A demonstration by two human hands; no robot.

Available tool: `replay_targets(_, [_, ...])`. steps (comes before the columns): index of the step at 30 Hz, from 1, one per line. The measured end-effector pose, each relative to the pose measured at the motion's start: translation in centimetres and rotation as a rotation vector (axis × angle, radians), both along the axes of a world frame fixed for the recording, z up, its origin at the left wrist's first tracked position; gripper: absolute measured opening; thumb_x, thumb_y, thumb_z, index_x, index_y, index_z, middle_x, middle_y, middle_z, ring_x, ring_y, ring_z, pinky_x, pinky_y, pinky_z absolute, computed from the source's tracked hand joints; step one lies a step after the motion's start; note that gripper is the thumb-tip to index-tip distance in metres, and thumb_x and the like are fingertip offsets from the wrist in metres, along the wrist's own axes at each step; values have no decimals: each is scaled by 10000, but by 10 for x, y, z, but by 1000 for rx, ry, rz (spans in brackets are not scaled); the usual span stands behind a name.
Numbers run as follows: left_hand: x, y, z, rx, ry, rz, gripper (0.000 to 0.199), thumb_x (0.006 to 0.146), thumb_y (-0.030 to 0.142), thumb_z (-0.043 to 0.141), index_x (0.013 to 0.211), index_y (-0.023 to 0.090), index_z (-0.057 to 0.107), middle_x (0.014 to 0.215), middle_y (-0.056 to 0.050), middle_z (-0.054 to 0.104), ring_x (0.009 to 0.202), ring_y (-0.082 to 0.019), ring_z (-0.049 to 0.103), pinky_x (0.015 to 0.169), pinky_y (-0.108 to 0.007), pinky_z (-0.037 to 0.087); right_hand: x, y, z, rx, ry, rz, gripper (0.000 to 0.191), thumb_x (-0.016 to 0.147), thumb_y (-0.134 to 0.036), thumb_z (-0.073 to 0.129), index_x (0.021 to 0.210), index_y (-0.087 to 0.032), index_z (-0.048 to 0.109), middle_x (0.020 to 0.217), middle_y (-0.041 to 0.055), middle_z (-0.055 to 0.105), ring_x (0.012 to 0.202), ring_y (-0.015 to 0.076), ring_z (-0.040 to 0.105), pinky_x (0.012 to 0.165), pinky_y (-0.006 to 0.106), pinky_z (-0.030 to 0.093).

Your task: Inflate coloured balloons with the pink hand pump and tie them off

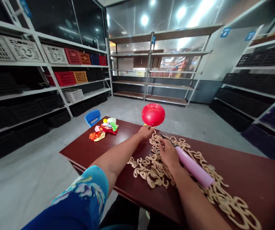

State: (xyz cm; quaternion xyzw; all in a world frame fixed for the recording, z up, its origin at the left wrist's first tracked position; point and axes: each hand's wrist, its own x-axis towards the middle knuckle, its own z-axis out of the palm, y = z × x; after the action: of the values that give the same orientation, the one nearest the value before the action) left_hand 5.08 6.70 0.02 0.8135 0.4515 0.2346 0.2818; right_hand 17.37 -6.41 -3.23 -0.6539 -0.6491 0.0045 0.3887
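Note:
My left hand (pixel 146 131) reaches out over the table's far edge. Its fingers are pinched at the neck of an inflated red balloon (pixel 153 114), which stands above them. My right hand (pixel 168 153) is closer to me, with curled fingers around the dark nozzle end of a pink balloon pump (pixel 196 167). The dark tip shows just past the fingers, and the pink tube slants down to the right. Beneath and around this hand spreads a pile of beige, curly, thin strips (pixel 152 172), perhaps limp long balloons; their kind is not certain.
A heap of colourful limp balloons (pixel 106 127) lies at the left of the brown table (pixel 84 153). A blue chair (pixel 92 117) stands behind it. Shelves with crates (pixel 65 78) line the left side, more shelves (pixel 149 84) the back, dark crates (pixel 250 102) the right.

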Motion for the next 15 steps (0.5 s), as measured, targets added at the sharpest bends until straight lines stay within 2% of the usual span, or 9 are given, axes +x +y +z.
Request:
replay_targets(2, [-16, -3, -4, 22, 2, -26, 447, 837, 438, 339, 1001, 144, 631, 1059, -114, 611, 966, -220, 547, 858, -291, 386, -1, -2, 2, -12, -5, 6, 241, 800, -246, 416, 1011, -207, 526, 976, 55, 576, 885, 193, 557, 796, 343, 443])
replay_targets(5, [-51, -5, -7, 74, 14, 29, 349, 809, 336, 421, 1010, 142, 630, 1086, -108, 599, 992, -210, 534, 892, -285, 370, -3, -4, 4, -38, -2, 16, 216, 804, -237, 413, 976, -212, 542, 991, 43, 592, 893, 181, 563, 792, 323, 443])
replay_targets(8, [-99, -6, -4, 142, 18, 72, 308, 796, 292, 441, 979, 145, 641, 1049, -100, 609, 965, -196, 544, 890, -279, 375, -4, -5, 5, -76, 2, 13, 216, 808, -245, 415, 971, -222, 555, 1003, 33, 606, 895, 176, 571, 777, 316, 448])
replay_targets(10, [-137, -7, 4, 182, 3, 124, 289, 795, 280, 444, 963, 159, 646, 1023, -82, 619, 942, -182, 549, 869, -265, 384, -3, -4, 4, -87, -5, 4, 218, 807, -245, 418, 970, -221, 562, 1014, 37, 612, 900, 178, 574, 786, 319, 443])
replay_targets(12, [-178, -9, 15, 195, 0, 248, 273, 793, 271, 448, 958, 181, 646, 997, -62, 628, 908, -172, 554, 827, -252, 398, -3, -4, 3, -83, -22, 5, 212, 803, -245, 429, 962, -218, 567, 1015, 43, 616, 904, 183, 577, 797, 320, 437])
replay_targets(15, [-237, -13, 34, 155, 70, 516, 249, 778, 253, 459, 913, 187, 657, 931, -51, 646, 839, -169, 560, 743, -235, 401, -2, -2, 2, -73, -52, 21, 199, 792, -241, 446, 946, -224, 572, 1000, 43, 625, 891, 188, 584, 782, 315, 436])
